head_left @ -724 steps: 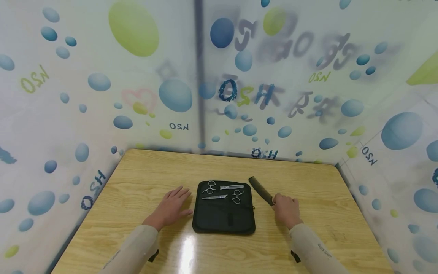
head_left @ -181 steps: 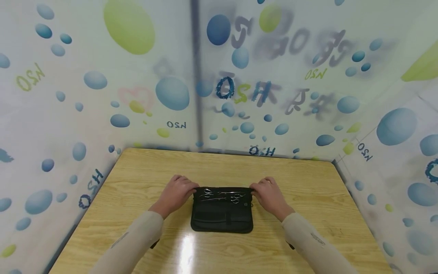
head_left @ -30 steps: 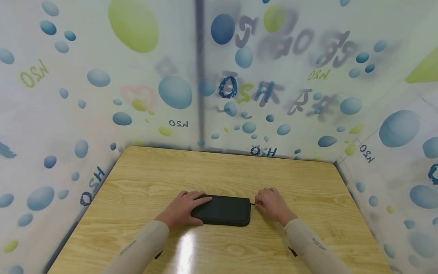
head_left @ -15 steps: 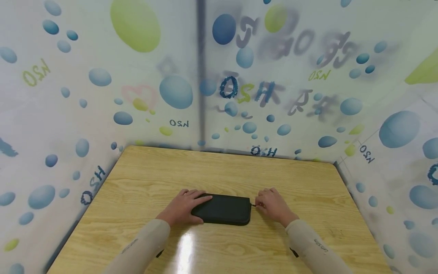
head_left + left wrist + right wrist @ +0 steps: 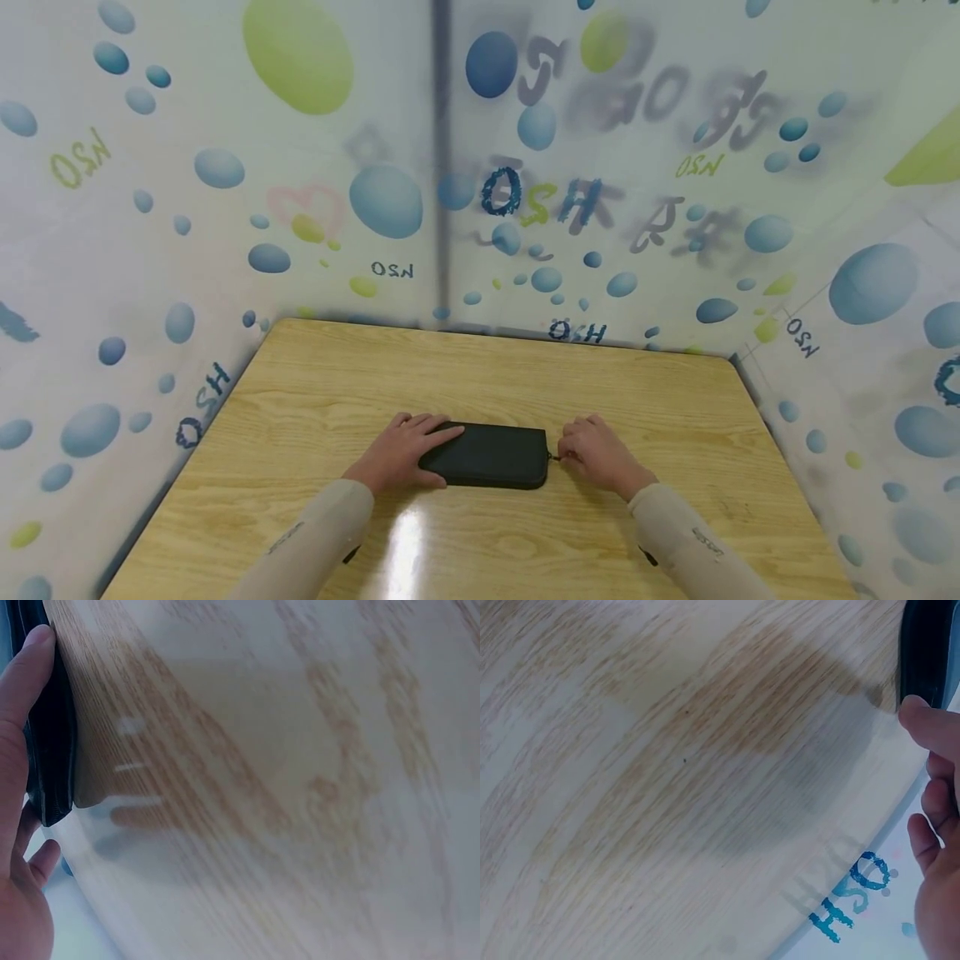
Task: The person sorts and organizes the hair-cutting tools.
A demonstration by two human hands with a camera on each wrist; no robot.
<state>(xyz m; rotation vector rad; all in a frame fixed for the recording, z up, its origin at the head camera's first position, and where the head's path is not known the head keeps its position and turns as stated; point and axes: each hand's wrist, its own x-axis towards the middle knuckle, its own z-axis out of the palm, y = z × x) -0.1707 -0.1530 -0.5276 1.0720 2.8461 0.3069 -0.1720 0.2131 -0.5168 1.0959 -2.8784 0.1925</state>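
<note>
A black zip case (image 5: 487,456) lies folded shut on the wooden table in the head view; what it holds is hidden. My left hand (image 5: 400,454) grips its left end, thumb along the near edge, index finger across the top and the other fingers at the far edge. In the left wrist view the thumb (image 5: 34,671) lies against the case's dark side. At the right end, my right hand (image 5: 597,452) pinches the small zipper pull (image 5: 553,457) between thumb and curled fingers. The right wrist view has that thumb (image 5: 930,724) right by the case's edge (image 5: 926,656).
The wooden table (image 5: 495,375) backs onto a white wall (image 5: 637,250) printed with blue and green drops and letters. Similar walls flank it left and right. A bright light reflection (image 5: 405,550) shows near the front.
Earlier the case lay open with two pairs of scissors inside and a comb in my right hand; both hands then raised its far edge. Now it is folded, and the zipper pull has shifted slightly nearer.
</note>
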